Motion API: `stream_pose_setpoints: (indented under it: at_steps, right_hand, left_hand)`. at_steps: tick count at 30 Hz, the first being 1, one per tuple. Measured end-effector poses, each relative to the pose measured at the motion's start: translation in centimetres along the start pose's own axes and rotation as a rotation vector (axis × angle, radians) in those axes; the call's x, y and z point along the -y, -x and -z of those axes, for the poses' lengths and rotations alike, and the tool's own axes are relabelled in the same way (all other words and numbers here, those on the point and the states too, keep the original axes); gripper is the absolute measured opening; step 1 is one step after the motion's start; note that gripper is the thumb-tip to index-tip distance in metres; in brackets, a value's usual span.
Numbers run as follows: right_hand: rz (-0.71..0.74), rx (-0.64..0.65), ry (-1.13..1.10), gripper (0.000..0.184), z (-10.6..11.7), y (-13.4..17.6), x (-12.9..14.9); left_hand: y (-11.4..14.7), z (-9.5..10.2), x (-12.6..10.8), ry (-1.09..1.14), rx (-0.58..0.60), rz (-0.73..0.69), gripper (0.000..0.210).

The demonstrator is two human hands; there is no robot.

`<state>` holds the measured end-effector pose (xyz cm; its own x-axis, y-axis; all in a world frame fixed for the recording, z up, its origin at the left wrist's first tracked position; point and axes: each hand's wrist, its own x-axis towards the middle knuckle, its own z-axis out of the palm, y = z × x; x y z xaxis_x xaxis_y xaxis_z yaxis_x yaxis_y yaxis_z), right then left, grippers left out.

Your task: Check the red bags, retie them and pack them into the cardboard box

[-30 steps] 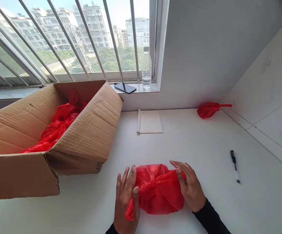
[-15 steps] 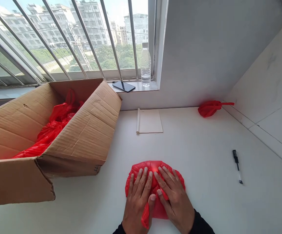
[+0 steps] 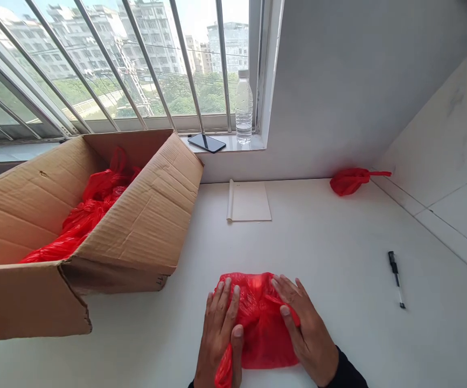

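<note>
A red plastic bag [image 3: 267,334] lies flat and crinkled on the white tabletop in front of me. My left hand [image 3: 219,326] rests along its left side, fingers stretched out and pointing away from me. A twisted red end of the plastic [image 3: 224,369] shows beneath the left thumb, lying by the palm. On the bag's right edge is my right hand [image 3: 304,323], its fingers extended and the thumb apart. Neither hand grips the bag; both seem to touch its surface. What the bag contains, if anything, cannot be seen.
A large open cardboard box [image 3: 136,226] with red plastic bags [image 3: 96,202] inside stands at left. Farther back lie a notepad [image 3: 251,202] and a knotted red bag [image 3: 348,181]. A pen [image 3: 397,280] lies right. The windowsill holds a phone [image 3: 207,143] and a water bottle [image 3: 244,110].
My hands have moved apart, the left one leftward and the right one rightward, from the bag's middle to its sides. More of the bag shows, and it looks flatter and squarer.
</note>
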<state>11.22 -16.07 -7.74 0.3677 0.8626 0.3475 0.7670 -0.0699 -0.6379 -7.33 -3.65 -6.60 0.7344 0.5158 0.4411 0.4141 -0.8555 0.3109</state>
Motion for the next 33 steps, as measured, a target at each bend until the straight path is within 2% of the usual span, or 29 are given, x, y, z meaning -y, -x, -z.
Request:
stream_pose_setpoints:
  at_steps: [3, 6, 11, 15, 20, 25, 33]
  right_hand:
    - [-0.045, -0.074, -0.009, 0.049, 0.7, 0.1, -1.8]
    - [-0.079, -0.058, -0.043, 0.046, 0.6, 0.3, -2.9]
    - [-0.157, -0.079, -0.124, 0.042, 0.1, 0.3, -2.9]
    - [-0.181, -0.066, -0.14, 0.04, 0.1, 0.3, -3.0]
    - [-0.216, -0.066, -0.166, 0.04, 0.3, 0.5, -3.0]
    - [-0.118, -0.057, -0.152, 0.043, 0.6, 0.6, -3.0]
    - [-0.111, -0.023, -0.019, 0.044, -0.1, 0.7, -3.2]
  left_hand:
    - [0.8, 0.4, 1.2, 0.027, -0.019, 0.123, 0.058]
    - [1.2, 0.3, 1.3, 0.073, -0.025, 0.148, 0.057]
    - [0.4, -0.1, -1.5, 0.21, -0.093, 0.16, 0.051]
    - [-0.2, -0.6, -2.6, 0.192, -0.022, 0.09, 0.05]
    - [-0.9, -0.2, -1.7, 0.249, -0.034, 0.046, 0.04]
    - [-1.3, 1.1, -0.7, 0.235, 0.054, 0.002, 0.016]
    - [-0.6, 1.8, 1.1, 0.21, -0.015, 0.094, 0.002]
